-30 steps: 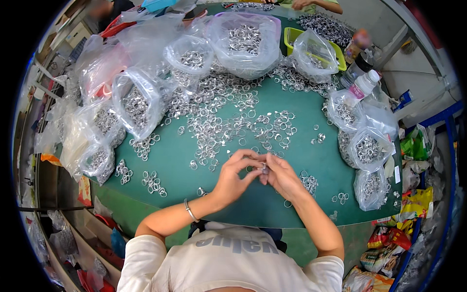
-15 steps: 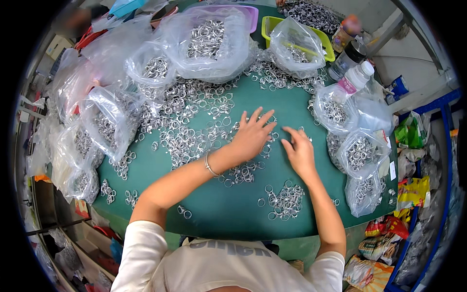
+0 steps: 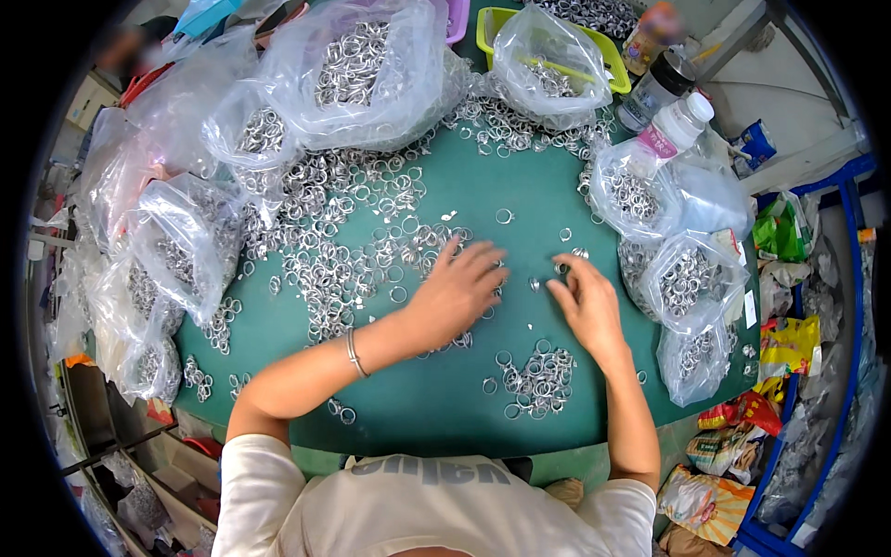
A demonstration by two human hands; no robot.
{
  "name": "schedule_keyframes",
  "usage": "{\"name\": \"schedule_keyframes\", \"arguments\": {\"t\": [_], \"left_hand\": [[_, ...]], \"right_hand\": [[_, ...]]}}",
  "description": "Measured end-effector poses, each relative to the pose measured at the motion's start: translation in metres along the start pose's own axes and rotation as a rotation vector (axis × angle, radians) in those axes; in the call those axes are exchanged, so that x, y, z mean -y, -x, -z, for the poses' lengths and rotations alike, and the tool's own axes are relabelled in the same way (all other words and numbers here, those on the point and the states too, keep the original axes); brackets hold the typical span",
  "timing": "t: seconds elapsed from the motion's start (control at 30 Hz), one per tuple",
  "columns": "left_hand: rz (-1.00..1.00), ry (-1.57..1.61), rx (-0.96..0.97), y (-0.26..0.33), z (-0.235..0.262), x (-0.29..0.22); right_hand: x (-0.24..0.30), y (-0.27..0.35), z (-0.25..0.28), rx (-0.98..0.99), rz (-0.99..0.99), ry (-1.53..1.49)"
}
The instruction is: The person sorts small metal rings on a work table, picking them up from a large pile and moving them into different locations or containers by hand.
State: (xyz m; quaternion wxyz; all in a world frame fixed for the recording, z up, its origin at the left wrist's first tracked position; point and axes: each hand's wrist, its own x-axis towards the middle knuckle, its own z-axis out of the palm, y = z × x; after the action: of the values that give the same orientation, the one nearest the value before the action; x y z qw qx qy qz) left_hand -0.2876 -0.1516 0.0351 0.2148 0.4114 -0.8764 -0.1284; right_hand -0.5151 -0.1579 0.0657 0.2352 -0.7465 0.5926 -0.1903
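Head view looks down on a round green counter (image 3: 436, 408) strewn with small silver rings (image 3: 353, 251), thickest toward its far left and thinning toward the near edge, where a smaller heap of rings (image 3: 534, 381) lies just in front of the person. Crumpled packets and wrappers (image 3: 789, 343) crowd the floor to the right beside a blue rack (image 3: 849, 371). Both forearms come up from the lower edge. The left hand (image 3: 455, 292) lies palm down on the counter with its fingers spread over loose rings, a thin bracelet (image 3: 354, 353) on its wrist. The right hand (image 3: 585, 302) rests just beside it, fingers curled, the tips touching a few single rings; whether it pinches one I cannot tell. Clear plastic bags filled with rings ring the counter: a large bag (image 3: 357, 70) at the far side, a row of bags (image 3: 176, 251) down the left, more bags (image 3: 682, 278) on the right. One bag sits in a yellow-green tray (image 3: 497, 23). Two bottles (image 3: 664, 107) stand near it.
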Motion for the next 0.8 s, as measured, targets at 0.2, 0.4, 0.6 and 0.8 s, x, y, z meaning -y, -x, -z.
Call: {"name": "schedule_keyframes", "arguments": {"t": [0.2,0.4,0.6,0.8], "left_hand": [[-0.063,-0.149,0.145,0.001,-0.013,-0.003],[0.014,0.098,0.079,0.009,0.000,0.001],[0.044,-0.049,-0.084,-0.053,-0.016,0.026],[-0.029,0.002,0.240,-0.015,-0.005,0.021]], "right_hand": [[0.002,0.004,-0.024,0.051,0.047,0.091],[-0.017,-0.004,-0.009,-0.199,0.090,0.145],[-0.048,-0.014,-0.015,-0.240,0.074,0.213],[-0.023,-0.002,0.000,-0.259,0.140,0.200]]}}
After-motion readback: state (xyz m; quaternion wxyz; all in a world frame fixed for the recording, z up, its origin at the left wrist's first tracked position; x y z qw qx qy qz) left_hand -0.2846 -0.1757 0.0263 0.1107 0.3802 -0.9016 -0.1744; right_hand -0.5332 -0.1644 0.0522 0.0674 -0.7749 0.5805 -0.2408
